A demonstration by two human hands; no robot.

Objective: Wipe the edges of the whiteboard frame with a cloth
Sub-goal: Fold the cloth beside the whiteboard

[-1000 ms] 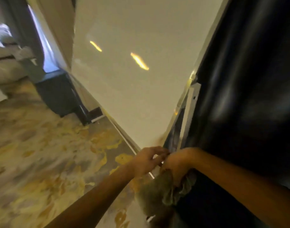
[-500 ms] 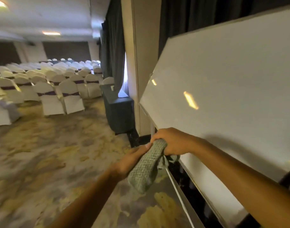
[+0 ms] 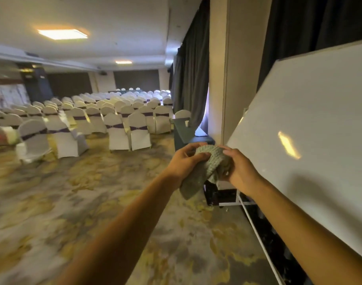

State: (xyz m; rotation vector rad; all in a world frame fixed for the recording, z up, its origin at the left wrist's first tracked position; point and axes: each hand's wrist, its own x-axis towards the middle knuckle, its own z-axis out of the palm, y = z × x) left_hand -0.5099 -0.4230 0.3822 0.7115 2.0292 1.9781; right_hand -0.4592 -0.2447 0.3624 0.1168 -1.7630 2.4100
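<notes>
A grey-green knitted cloth [image 3: 206,167] is bunched between both hands in the middle of the view. My left hand [image 3: 185,161] grips its left side, thumb over the top. My right hand [image 3: 237,171] holds its right side, fingers curled into the folds. A loose end of the cloth hangs down below the hands. The whiteboard [image 3: 311,140] leans to the right, its white surface tilted, and its near left edge [image 3: 233,132] lies just behind my right hand. Whether the cloth touches the frame I cannot tell.
A beige pillar [image 3: 223,79] and dark curtains [image 3: 192,75] stand behind the board. A dark box-shaped stand [image 3: 186,132] sits on the patterned carpet [image 3: 73,202]. Rows of white covered chairs [image 3: 118,124] fill the hall at the left. A thin white cable [image 3: 258,233] runs along the floor under the board.
The view has lifted from the board's lower corner to the hall. Both hands have risen with the cloth and now bunch it together beside the board's left edge.
</notes>
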